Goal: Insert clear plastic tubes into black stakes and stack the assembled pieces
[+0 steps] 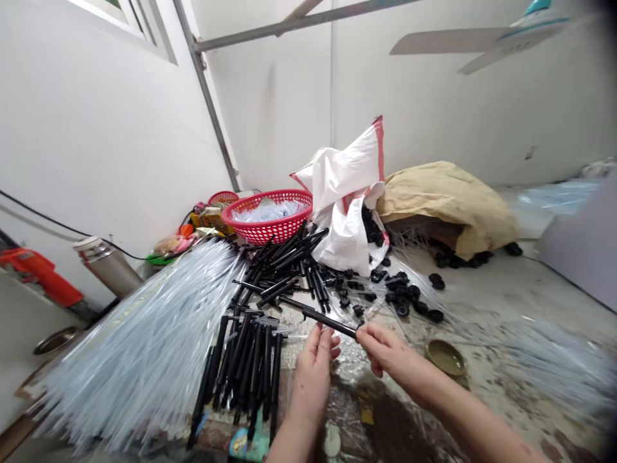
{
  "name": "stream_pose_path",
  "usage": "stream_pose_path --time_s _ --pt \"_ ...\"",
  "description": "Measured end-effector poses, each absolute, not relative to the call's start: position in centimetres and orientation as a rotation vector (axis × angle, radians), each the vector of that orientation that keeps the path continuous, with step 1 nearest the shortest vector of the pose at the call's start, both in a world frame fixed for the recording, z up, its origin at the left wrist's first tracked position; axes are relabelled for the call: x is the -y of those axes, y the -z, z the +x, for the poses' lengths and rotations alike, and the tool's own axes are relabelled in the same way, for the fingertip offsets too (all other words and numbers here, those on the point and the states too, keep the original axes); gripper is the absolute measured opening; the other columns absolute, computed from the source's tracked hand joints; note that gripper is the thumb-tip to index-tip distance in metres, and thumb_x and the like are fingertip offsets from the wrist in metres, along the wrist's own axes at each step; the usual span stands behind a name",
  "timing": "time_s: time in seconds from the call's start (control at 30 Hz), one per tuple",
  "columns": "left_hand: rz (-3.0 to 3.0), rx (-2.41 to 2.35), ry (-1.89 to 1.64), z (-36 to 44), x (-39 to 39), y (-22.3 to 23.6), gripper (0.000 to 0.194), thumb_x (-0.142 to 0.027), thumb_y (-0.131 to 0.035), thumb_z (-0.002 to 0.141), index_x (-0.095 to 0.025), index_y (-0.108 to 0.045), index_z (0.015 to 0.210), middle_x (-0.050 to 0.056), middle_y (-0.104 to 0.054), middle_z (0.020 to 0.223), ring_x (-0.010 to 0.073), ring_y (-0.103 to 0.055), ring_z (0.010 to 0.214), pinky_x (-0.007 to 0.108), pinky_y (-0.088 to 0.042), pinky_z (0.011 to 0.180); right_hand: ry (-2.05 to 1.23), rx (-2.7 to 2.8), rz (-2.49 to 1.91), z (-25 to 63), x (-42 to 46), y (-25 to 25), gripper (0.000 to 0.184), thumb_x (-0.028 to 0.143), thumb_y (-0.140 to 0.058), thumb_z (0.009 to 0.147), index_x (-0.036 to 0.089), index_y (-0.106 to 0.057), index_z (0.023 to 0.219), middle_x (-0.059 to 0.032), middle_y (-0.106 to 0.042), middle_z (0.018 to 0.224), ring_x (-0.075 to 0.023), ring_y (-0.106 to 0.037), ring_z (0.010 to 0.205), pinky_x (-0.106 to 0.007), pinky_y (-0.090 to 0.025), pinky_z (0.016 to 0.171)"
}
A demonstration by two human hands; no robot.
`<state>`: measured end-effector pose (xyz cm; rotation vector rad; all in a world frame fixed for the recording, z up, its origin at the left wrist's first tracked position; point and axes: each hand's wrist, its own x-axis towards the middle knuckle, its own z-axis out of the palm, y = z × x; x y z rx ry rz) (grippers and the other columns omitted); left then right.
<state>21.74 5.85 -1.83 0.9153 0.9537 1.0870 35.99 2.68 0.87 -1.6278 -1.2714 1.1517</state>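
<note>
My right hand is closed round the near end of a slim black plastic tube, which slants away to the upper left and narrows at its far end. Just below the tube, my left hand has its thumb and fingers pinched together; whatever they hold, if anything, is too small to make out. Left of that hand lies a row of similar black tubes. Farther back is a jumbled heap of more black tubes. Small black caps are scattered to the right.
A large bundle of clear thin tubes covers the left side. Behind are a red basket with clear pieces, a white sack and a tan cloth. A small bowl stands right; a steel flask far left.
</note>
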Motion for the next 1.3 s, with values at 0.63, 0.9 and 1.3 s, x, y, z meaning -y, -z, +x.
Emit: stream_pose_path --time_s 0.63,0.9,1.3 --pt "0.911 -1.028 -0.788 25.0 -3.0 2.2 0.065 -0.045 -0.074 0.061 -0.016 -0.053 0.116 -0.001 -0.061 0.061 0.0027 -0.039 0.037 0.014 -0.029 0.037 -0.289 1.247 -2.341 56.4 6.1 -0.3 0.027 0.027 -0.04 0.088 0.019 -0.065 0.086 -0.0062 -0.067 0.088 -0.0191 -0.061 0.083 -0.032 -0.047 0.074" --pt "0.807 -0.924 -0.72 26.0 -2.9 3.1 0.05 -0.043 -0.076 0.059 -0.017 -0.056 0.097 0.0 -0.06 0.062 0.0037 -0.039 0.039 0.012 -0.021 0.033 -0.166 1.286 -2.573 62.4 4.0 2.9 0.008 0.022 -0.062 0.072 0.02 -0.07 0.07 -0.0064 -0.066 0.079 -0.0206 -0.058 0.081 -0.027 -0.04 0.069" --pt "0.815 -0.819 -0.695 25.2 -2.7 3.6 0.038 -0.039 -0.064 0.076 -0.014 -0.054 0.103 0.0 -0.059 0.07 0.004 -0.044 0.046 0.012 -0.03 0.037 -0.249 1.222 -2.416 61.8 4.3 1.4 0.014 0.032 -0.054 0.08 0.02 -0.062 0.083 -0.0026 -0.069 0.08 -0.0174 -0.061 0.07 -0.026 -0.043 0.061"
